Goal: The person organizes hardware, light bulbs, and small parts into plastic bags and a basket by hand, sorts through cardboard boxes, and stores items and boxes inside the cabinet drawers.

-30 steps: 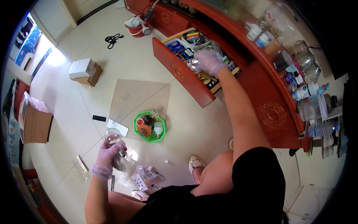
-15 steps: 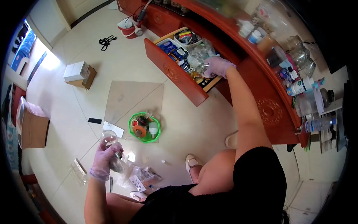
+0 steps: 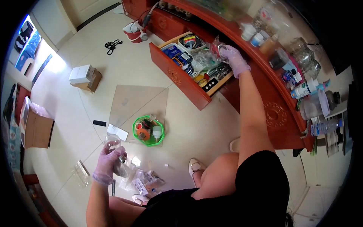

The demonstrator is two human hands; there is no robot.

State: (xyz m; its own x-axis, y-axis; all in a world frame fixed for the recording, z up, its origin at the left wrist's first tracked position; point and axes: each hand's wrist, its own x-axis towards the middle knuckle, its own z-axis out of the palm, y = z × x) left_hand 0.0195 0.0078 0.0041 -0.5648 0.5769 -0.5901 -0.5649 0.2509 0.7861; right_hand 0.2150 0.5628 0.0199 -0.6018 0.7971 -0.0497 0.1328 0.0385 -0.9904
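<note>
My left hand point(image 3: 106, 162), in a thin pink glove, is closed around clear glass light bulbs. One rounded bulb point(image 3: 112, 140) sticks up above the fingers, and a second glass bulb point(image 3: 121, 170) with a metal base hangs below. My right hand point(image 3: 233, 59), gloved alike, is at the rear right of the open drawer point(image 3: 177, 75). Its fingers are pinched on a clear plastic bag point(image 3: 216, 47) with something red in it. Under that hand lie metal tools point(image 3: 218, 72), a yellow-handled item and more crumpled clear plastic point(image 3: 205, 59).
A green basket point(image 3: 162, 133) with a white bulb and small parts stands on the floor. Nearby are a transparent sheet point(image 3: 138, 99), a black cable point(image 3: 113, 46), boxes point(image 3: 84, 75) and plastic packaging point(image 3: 147, 181). Bottles point(image 3: 302, 89) line the red cabinet top.
My right hand has moved up and back from the drawer's right front, uncovering the tools there. The bag with red in it now shows by its fingers. My left hand still holds the bulbs.
</note>
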